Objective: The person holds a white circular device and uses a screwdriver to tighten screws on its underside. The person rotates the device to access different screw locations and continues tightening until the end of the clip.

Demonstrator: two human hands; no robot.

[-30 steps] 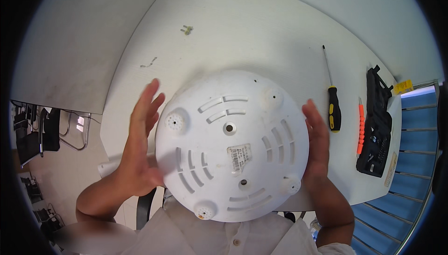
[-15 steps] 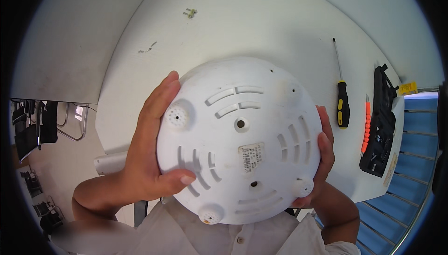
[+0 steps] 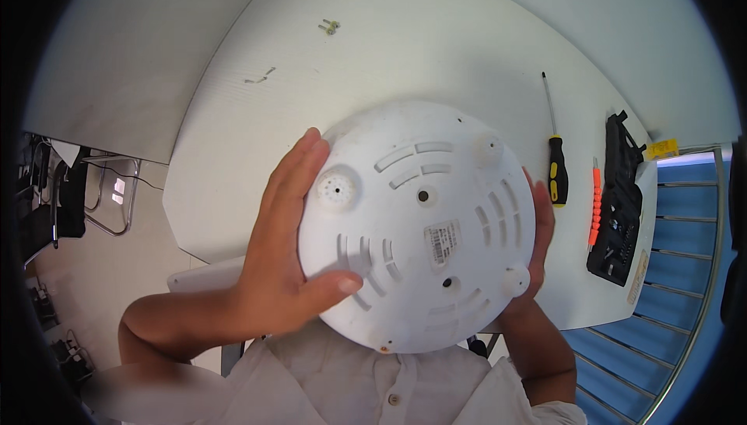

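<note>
A white round appliance housing is held underside up in front of my chest. Its underside shows curved vent slots, small round feet, dark recessed holes and a printed label. Gripping its left rim, my left hand has the fingers along the side and the thumb over the slots. My right hand clasps the opposite rim, with part of the palm and thumb hidden behind the housing. What lies on the housing's other face cannot be seen.
On the white table lie a cluster of screws and a few small pins. To the right are a black-and-yellow screwdriver, an orange flexible shaft and a black tool case. A metal railing stands beyond.
The housing has shifted right in view and tilted slightly, with both hands still gripping it. The table items have also shifted a little as the view moved.
</note>
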